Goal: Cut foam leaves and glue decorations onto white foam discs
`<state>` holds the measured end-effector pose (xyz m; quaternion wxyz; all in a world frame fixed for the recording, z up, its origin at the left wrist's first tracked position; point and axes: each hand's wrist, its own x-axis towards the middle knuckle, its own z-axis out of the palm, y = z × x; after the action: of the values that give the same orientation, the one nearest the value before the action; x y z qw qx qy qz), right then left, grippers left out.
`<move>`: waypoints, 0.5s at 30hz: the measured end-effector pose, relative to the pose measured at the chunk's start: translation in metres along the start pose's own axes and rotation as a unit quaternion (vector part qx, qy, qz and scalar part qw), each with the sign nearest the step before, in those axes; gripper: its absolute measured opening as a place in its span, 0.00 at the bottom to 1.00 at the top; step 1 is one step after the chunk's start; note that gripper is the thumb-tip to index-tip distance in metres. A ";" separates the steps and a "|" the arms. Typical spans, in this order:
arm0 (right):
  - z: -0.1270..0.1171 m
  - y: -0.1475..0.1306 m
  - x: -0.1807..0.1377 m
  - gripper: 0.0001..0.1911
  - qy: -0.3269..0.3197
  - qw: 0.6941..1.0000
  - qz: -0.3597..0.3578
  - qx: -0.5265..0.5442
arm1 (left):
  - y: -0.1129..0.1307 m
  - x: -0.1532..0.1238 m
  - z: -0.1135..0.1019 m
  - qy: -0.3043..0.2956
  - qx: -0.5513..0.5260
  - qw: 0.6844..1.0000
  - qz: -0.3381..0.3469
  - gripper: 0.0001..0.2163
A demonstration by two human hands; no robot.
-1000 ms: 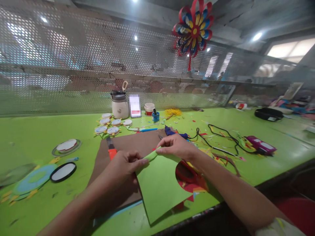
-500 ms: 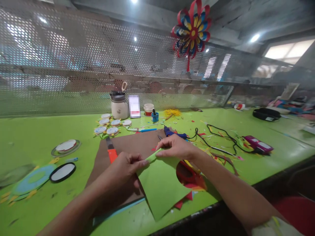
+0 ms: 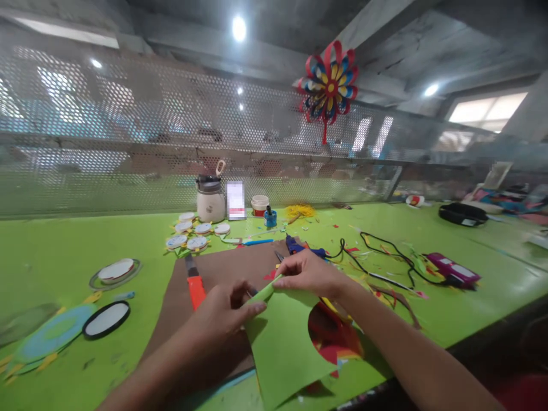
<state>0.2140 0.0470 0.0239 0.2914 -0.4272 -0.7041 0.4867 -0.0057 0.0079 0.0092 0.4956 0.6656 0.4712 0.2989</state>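
Observation:
A sheet of light green paper (image 3: 285, 348) lies over the brown board (image 3: 231, 265) at the near edge of the green table. Its far edge is rolled or folded up. My left hand (image 3: 226, 311) pinches that edge at its left end. My right hand (image 3: 310, 274) pinches the same edge at its right end. A round cut-out in the sheet's right side shows red paper (image 3: 329, 337) underneath.
An orange box cutter (image 3: 194, 282) lies on the board. A blue glue gun (image 3: 299, 247) with a black cord, a purple device (image 3: 454, 268), round paper discs (image 3: 194, 231), a white jar (image 3: 210, 200) and ring shapes (image 3: 106, 318) are spread on the table (image 3: 64, 245). A paper pinwheel (image 3: 329, 85) hangs on the mesh wall.
The view has tipped upward a little, so everything sits lower in the picture. Both hands keep their pinch on the green paper's far edge, which looks rolled slightly further.

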 end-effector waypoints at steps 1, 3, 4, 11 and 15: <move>0.001 0.000 0.001 0.09 0.009 1.000 -0.006 0.005 | 0.002 -0.001 0.000 0.032 0.006 0.999 0.007 0.11; 0.003 0.000 0.001 0.08 0.028 0.999 -0.015 0.014 | 0.010 -0.006 0.003 0.061 0.007 0.998 0.010 0.12; 0.003 -0.001 0.002 0.08 0.036 0.999 -0.018 0.018 | 0.014 -0.009 0.004 0.081 0.017 0.996 0.018 0.13; 0.008 0.001 0.002 0.11 0.065 0.997 -0.030 0.040 | 0.021 -0.016 0.012 0.194 0.090 0.972 0.095 0.13; 0.005 0.006 0.003 0.14 0.061 0.997 -0.053 -0.004 | 0.011 -0.010 0.004 0.174 0.147 0.968 0.104 0.16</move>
<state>0.2106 0.0488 0.0165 0.3578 -0.4192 -0.7084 0.4410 -0.0022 -0.0033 0.0184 0.2694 0.7141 0.5173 0.3873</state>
